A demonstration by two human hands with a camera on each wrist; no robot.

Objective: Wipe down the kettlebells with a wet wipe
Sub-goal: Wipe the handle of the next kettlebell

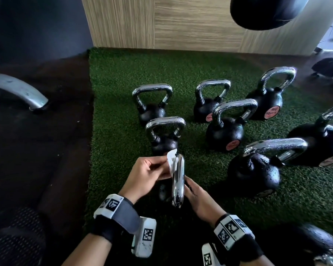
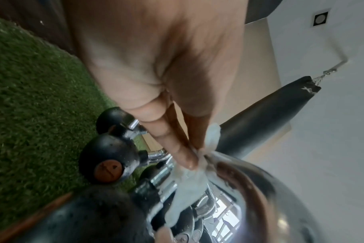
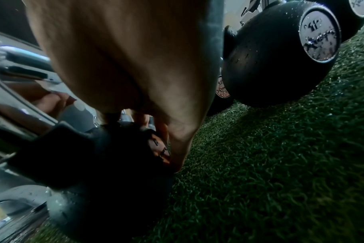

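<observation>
The nearest kettlebell stands on the green turf [image 1: 113, 131] with its chrome handle [image 1: 178, 185] edge-on to me. My left hand [image 1: 148, 173] pinches a white wet wipe [image 1: 172, 163] against the far top of that handle. In the left wrist view the fingers [image 2: 177, 148] press the wipe [image 2: 189, 185] onto the shiny handle [image 2: 260, 189]. My right hand [image 1: 198, 196] reaches under the handle from the right. Its fingers [image 3: 177, 148] curve round the black ball [image 3: 106, 172], over a round label.
Several other black kettlebells with chrome handles stand on the turf, the closest ahead [image 1: 164, 135] and to the right [image 1: 258, 166]. A black punch bag [image 1: 267, 10] hangs at top right. A grey curved metal leg [image 1: 17, 89] sits on the dark floor at left.
</observation>
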